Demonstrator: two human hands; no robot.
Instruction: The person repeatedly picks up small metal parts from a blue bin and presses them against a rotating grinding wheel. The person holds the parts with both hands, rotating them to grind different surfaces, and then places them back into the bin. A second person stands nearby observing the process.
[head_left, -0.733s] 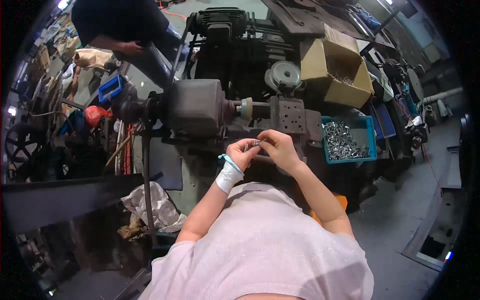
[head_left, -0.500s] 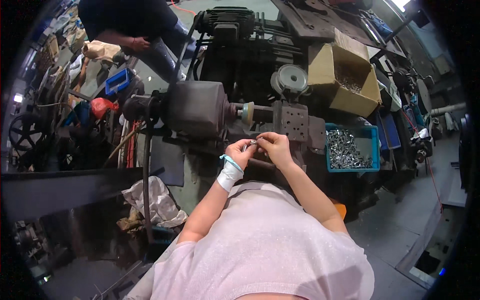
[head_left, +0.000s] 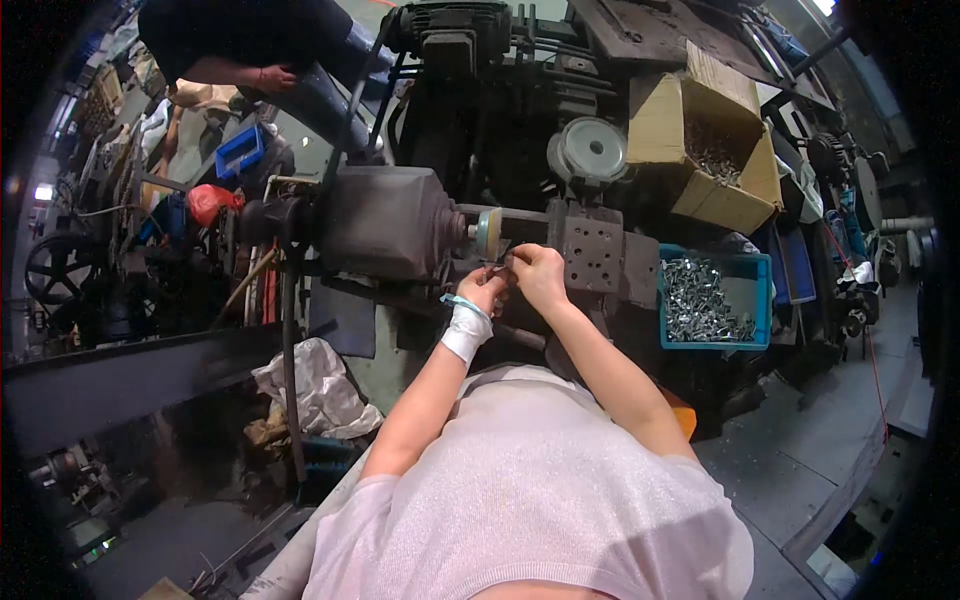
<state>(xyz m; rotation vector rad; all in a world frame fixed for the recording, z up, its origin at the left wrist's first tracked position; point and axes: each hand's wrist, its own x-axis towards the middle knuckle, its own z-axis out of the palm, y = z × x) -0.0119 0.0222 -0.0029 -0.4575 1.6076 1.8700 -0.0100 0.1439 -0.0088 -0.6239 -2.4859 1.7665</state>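
Both hands are working right at the machine's spindle. Left hand, bandaged at the wrist, and right hand are pinching a small metal part between fingertips in a narrow grip, just beside the small wheel on the motor housing.

Risks, as a judgement:
- Fingers are sitting very close to the wheel; a slip is likely putting skin or the bandage tail against it.
- The part is tiny, so it could be dropping into the machine bed.
- The blue bin of metal pieces is sitting at the right elbow; a wide swing could be knocking it.
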